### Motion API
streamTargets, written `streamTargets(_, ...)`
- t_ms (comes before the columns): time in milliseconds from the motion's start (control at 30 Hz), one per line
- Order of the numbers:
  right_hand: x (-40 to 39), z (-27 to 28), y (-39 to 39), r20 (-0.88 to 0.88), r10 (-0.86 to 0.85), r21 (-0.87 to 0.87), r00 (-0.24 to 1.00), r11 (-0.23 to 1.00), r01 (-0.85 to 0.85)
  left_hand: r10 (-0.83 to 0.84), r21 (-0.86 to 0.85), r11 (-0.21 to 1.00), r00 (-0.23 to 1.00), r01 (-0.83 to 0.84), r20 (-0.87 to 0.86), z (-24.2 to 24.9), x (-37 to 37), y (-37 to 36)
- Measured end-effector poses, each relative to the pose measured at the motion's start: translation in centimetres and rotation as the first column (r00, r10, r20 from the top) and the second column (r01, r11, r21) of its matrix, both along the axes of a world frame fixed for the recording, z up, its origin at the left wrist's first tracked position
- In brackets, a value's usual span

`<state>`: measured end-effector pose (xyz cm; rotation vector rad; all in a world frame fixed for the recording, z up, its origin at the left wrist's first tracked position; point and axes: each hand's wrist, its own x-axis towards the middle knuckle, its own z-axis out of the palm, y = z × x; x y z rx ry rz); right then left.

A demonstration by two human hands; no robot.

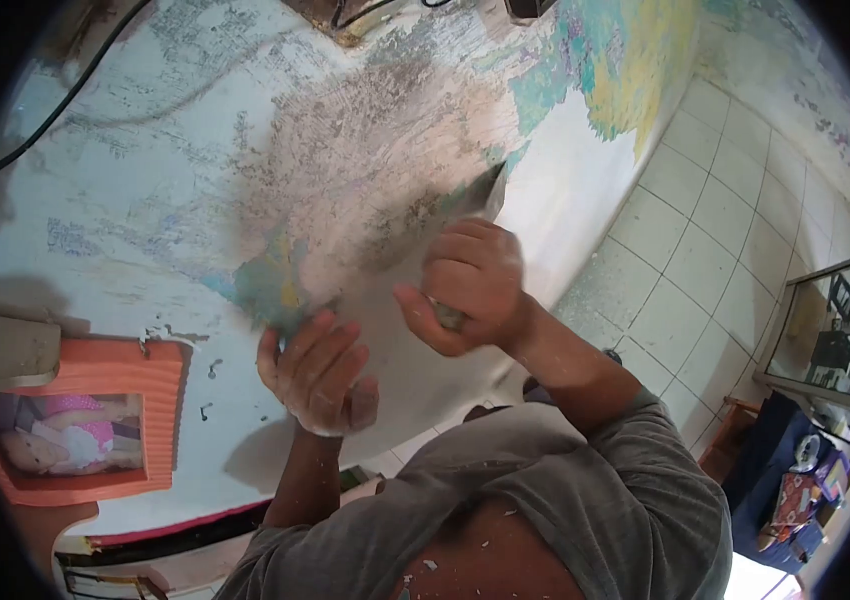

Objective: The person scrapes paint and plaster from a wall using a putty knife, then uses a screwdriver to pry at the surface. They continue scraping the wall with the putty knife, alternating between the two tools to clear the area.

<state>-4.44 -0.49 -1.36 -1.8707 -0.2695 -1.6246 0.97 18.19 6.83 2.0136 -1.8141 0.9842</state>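
My right hand (472,285) is wrapped round the handle of a scraper, whose metal blade (496,196) points up at the wall by the edge of a bare white patch. The wall (345,150) has peeling paint in pale blue, teal and yellow, with a rough pinkish-brown area in the middle. Lower down and to the left, my left hand (320,378) is held near the wall with its fingers apart and slightly bent. Nothing shows in it. Small flakes lie on the grey shirt (505,450).
An orange-framed picture of a doll (160,420) hangs at the lower left. A black cable (75,90) crosses the upper left. Pale floor tiles (685,270) lie at the right, beside a glass cabinet (825,330) and a dark blue bag (765,470).
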Motion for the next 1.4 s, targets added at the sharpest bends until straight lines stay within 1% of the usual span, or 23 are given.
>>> streamTargets(67, 1.4, -1.2, 2.8, 0.358, -0.067, -0.028, 0.931, 0.996, 0.083, -0.070, -0.017, 0.997, 0.997, 0.069, -0.029, -0.1, 0.4, 0.1)
streamTargets(100, -5.2, 3.2, 0.9, -0.136, 0.139, -0.118, 0.981, 0.981, -0.155, -0.105, -0.024, 0.994, 0.993, 0.104, -0.045, -0.1, 0.5, 0.4)
streamTargets(133, -4.8, 0.6, 3.0, -0.136, 0.126, -0.119, 0.983, 0.983, -0.142, -0.141, -0.041, 0.990, 0.989, 0.139, -0.054, 0.0, 0.6, 0.4)
streamTargets(167, -3.2, -3.9, 5.6, -0.557, 0.108, -0.041, 0.824, 0.987, -0.158, -0.147, -0.045, 0.988, 0.988, 0.145, -0.053, 0.1, 0.7, 0.5)
streamTargets(200, -2.2, -6.4, 7.1, -0.862, 0.105, 0.038, 0.496, 0.989, -0.143, -0.168, -0.033, 0.986, 0.981, 0.166, -0.097, 0.4, 0.7, 0.8)
streamTargets(233, -1.9, -2.1, 3.5, -0.453, 0.098, -0.003, 0.886, 0.994, -0.111, -0.184, -0.019, 0.983, 0.972, 0.183, -0.144, 0.6, 0.6, 1.3)
streamTargets(267, -1.5, 2.3, -0.4, 0.101, 0.065, -0.017, 0.993, 0.998, -0.064, -0.178, -0.020, 0.984, 0.973, 0.177, -0.144, 0.8, 0.4, 2.1)
streamTargets(333, -2.4, 1.3, -0.5, -0.049, 0.123, -0.013, 0.991, 0.992, -0.124, -0.177, -0.086, 0.984, 0.933, 0.158, -0.314, 1.1, 0.1, 4.1)
streamTargets(467, -5.0, 1.6, 3.7, -0.162, 0.348, -0.168, 0.923, 0.913, -0.373, -0.009, 0.029, 0.999, 0.958, 0.018, -0.286, 2.6, -1.6, 8.6)
streamTargets(600, -3.2, 0.8, -1.9, -0.145, 0.156, -0.021, 0.977, 0.987, -0.161, 0.131, 0.088, 0.989, 0.980, -0.119, -0.148, 3.3, -1.6, 11.2)
streamTargets(667, -5.0, 1.6, 0.2, 0.108, 0.129, -0.124, 0.986, 0.986, -0.115, 0.290, 0.148, 0.945, 0.956, -0.292, 0.037, 2.4, -1.1, 11.8)
streamTargets(700, -4.9, 1.8, 0.1, 0.103, 0.135, -0.118, 0.986, 0.985, -0.122, 0.296, 0.154, 0.942, 0.955, -0.297, 0.033, 2.0, -1.1, 11.3)
streamTargets(767, -4.3, 2.3, -0.4, 0.077, 0.341, -0.129, 0.937, 0.935, -0.329, 0.336, 0.118, 0.918, 0.900, -0.379, 0.278, 1.3, -0.8, 8.8)
streamTargets(833, -3.7, 2.6, 0.1, 0.086, 0.472, -0.092, 0.878, 0.881, -0.464, 0.333, 0.111, 0.927, 0.922, -0.359, 0.199, 0.9, -0.7, 5.6)
streamTargets(933, -6.4, 3.2, 0.4, -0.001, 0.423, -0.215, 0.906, 0.885, -0.414, 0.358, 0.125, 0.918, 0.923, -0.375, 0.140, 1.4, -0.5, 1.5)
streamTargets(967, -7.8, 3.7, 0.7, 0.124, 0.531, -0.240, 0.838, 0.836, -0.494, 0.379, 0.129, 0.907, 0.911, -0.400, 0.162, 1.7, -0.3, 0.0)
streamTargets(1100, -3.7, 1.4, -0.7, 0.068, 0.454, -0.148, 0.888, 0.885, -0.441, 0.421, 0.159, 0.881, 0.892, -0.446, 0.167, 3.5, -0.6, -5.2)
streamTargets(1200, -6.1, 2.1, -0.5, 0.100, 0.439, -0.210, 0.893, 0.886, -0.413, 0.433, 0.165, 0.852, 0.846, -0.497, 0.311, 3.8, -0.4, -8.0)
streamTargets(1233, -6.9, 1.3, 0.1, -0.030, 0.258, -0.363, 0.966, 0.897, -0.251, 0.426, 0.142, 0.852, 0.825, -0.504, 0.371, 3.6, -0.3, -8.8)
streamTargets(1267, -5.8, 0.4, 0.0, -0.027, 0.258, -0.363, 0.966, 0.898, -0.250, 0.420, 0.118, 0.852, 0.800, -0.510, 0.430, 3.4, -0.2, -9.2)
streamTargets(1333, -2.3, -1.3, -1.2, 0.159, -0.044, -0.217, 0.986, 0.973, 0.078, 0.418, 0.123, 0.852, 0.801, -0.510, 0.429, 3.3, -0.1, -9.5)
streamTargets(1367, -2.4, -0.4, -4.6, -0.011, 0.235, -0.034, 0.972, 0.971, -0.235, 0.414, 0.118, 0.856, 0.804, -0.503, 0.427, 3.2, -0.1, -9.6)
streamTargets(1400, -2.6, -0.2, -4.3, -0.003, 0.231, -0.044, 0.973, 0.972, -0.231, 0.414, 0.106, 0.859, 0.802, -0.501, 0.431, 3.2, 0.1, -9.9)
